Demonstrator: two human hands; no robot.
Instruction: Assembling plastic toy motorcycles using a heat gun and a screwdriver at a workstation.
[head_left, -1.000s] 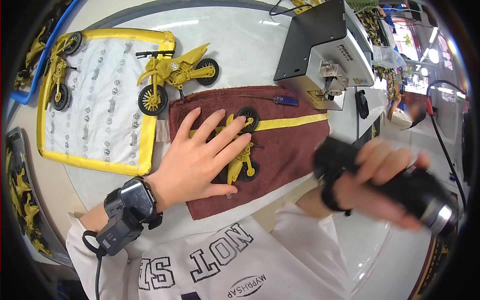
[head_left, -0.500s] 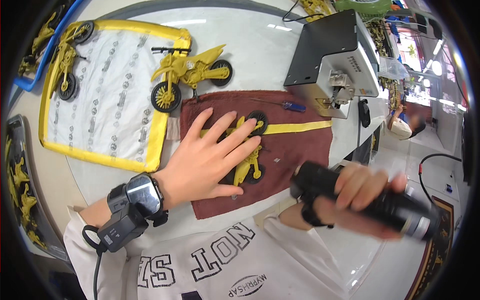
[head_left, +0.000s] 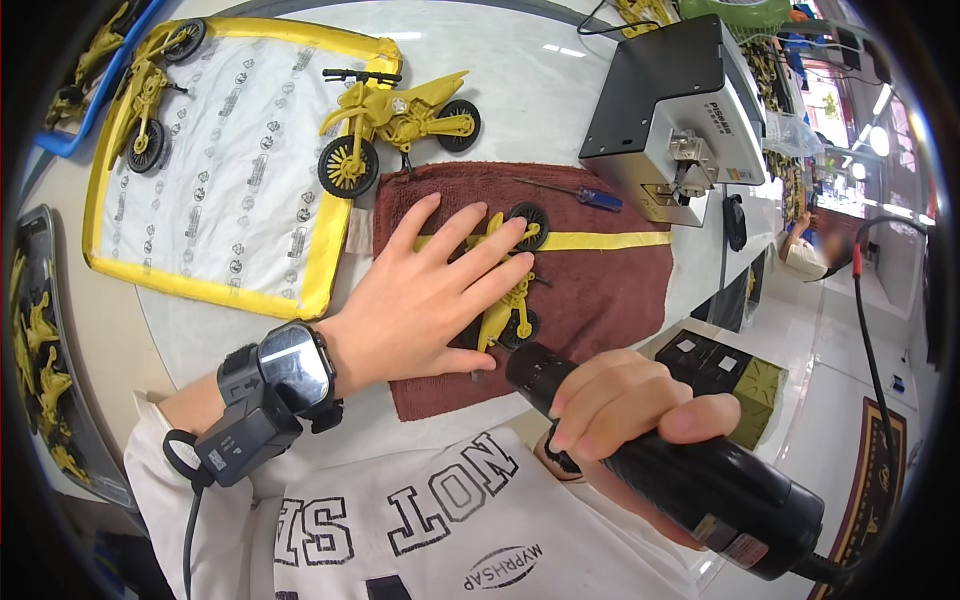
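Two hands are at work over the dark red towel [head_left: 610, 290] in the middle of the frame, and the change since a second ago is on the right side: the right hand [head_left: 625, 405] has brought the black electric screwdriver [head_left: 680, 470] in from the right edge, where it was held well away, until its nose now sits just beside the lower wheel of the small yellow toy motorcycle [head_left: 510, 290]. Its fingers are wrapped tight round the barrel, thumb on top. The left hand [head_left: 430, 295] has hardly moved; it lies flat and spread, fingers open, pressing the toy down on the towel rather than gripping it, so the toy stays pinned at frame centre with only its two black wheels and part of the yellow frame showing past the fingertips. To my eye that means the tool is closing on the piece for a fastening, though the bit itself is too small to make out. Around them: a finished yellow motorcycle [head_left: 395, 125] stands on the white tabletop [head_left: 540, 70] just above the towel, a small blue-handled screwdriver [head_left: 585, 195] lies on the towel's upper edge, and a grey metal machine [head_left: 670, 120] sits at upper right. A yellow-bordered white mat [head_left: 220, 180] fills the upper left, with another yellow bike [head_left: 145, 100] at its corner. The left hand's own fingers cover most of the toy and crowd the spot the tool is nearing; the tool's cable [head_left: 870, 330] loops up at the right.
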